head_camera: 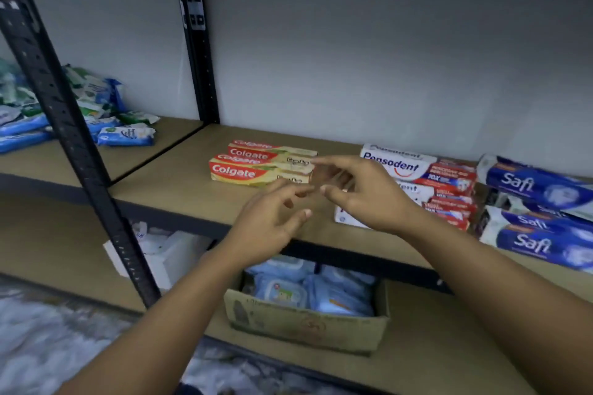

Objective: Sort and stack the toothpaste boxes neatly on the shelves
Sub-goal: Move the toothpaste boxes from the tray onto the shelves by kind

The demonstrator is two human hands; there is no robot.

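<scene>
The Colgate boxes [256,167] lie stacked on the middle shelf [160,176], with the Pepsodent boxes [426,175] and Safi boxes [539,212] to their right. They look like light, stiff card that would crush at the ends, so they're best pinched along the long sides. The left grip [272,221] and right grip [362,196] hover just in front, fingers loosely spread, holding nothing. A carton of wipes [305,324] sits below, out of the way.
</scene>
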